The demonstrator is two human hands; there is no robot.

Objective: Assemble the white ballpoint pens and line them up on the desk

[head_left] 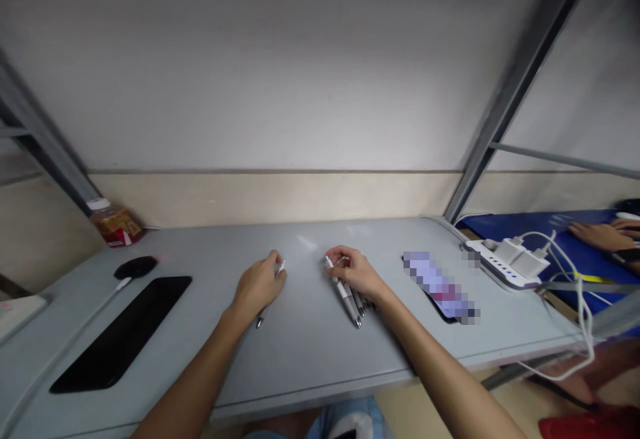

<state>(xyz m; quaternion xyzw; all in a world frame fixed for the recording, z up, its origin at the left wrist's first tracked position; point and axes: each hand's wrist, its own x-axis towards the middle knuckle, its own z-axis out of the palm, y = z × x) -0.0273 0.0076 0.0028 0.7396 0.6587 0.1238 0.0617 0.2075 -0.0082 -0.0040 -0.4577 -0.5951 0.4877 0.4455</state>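
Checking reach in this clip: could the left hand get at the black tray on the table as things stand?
Probably yes. The black tray lies just to the left of the left hand, with bare table between. The hand already grips a pen, though.
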